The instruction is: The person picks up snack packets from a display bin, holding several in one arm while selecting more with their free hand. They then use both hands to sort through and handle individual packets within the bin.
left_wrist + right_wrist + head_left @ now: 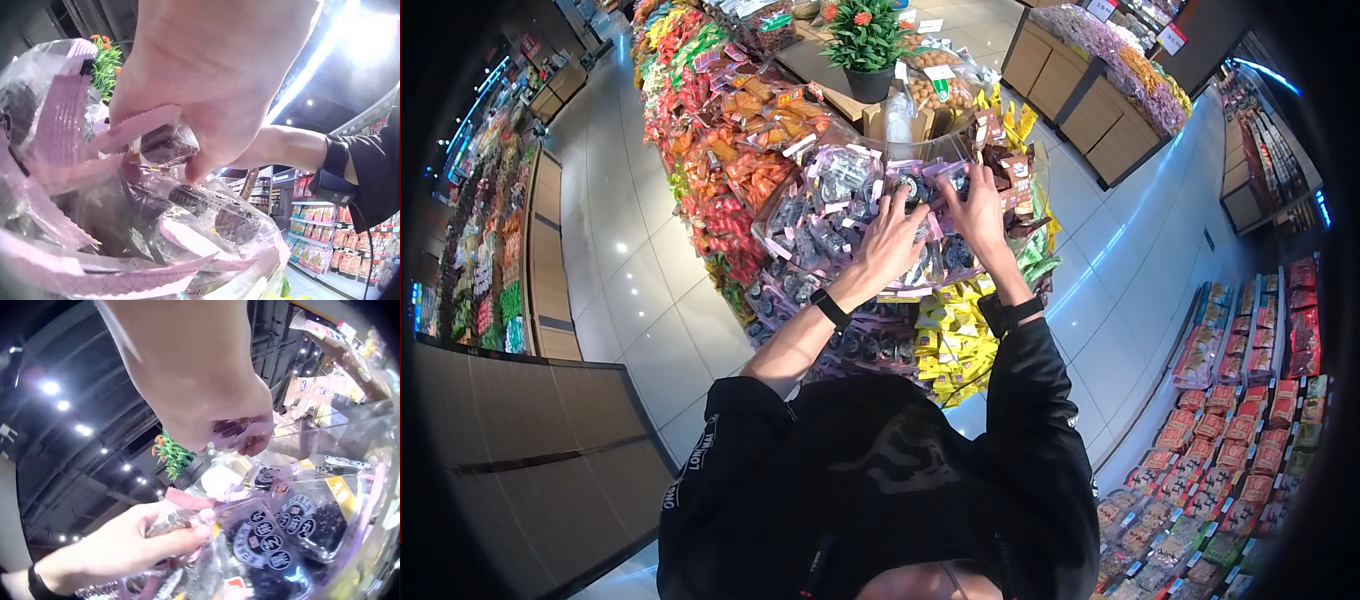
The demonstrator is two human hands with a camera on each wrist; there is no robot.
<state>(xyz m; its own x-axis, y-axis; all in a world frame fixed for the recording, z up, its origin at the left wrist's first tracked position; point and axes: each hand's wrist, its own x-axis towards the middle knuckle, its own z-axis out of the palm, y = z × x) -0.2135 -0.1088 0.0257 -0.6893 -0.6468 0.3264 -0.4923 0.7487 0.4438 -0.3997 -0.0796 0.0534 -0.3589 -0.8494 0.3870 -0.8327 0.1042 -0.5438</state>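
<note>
Both hands are over a bin of clear snack packets (840, 180) with pink crimped edges, dark contents and black-and-white round labels. With thumb and fingers, my left hand (890, 240) pinches a clear pink-edged packet, seen in the right wrist view under the left hand (144, 540). Beside it to the right, my right hand (978, 215) has its fingers curled round a small pink-edged packet (231, 428) with dark contents. Larger packets with round labels (265, 544) lie just below the right hand. In the left wrist view, a packet (165, 147) shows between the left hand's fingers.
A clear bin wall (325, 440) rises beside the right hand. Behind the bin stands a potted plant (868, 55) with orange flowers. Orange and red packets (770, 130) are heaped to the left, yellow packets (960, 340) in front. Tiled aisles (640, 300) run along both sides.
</note>
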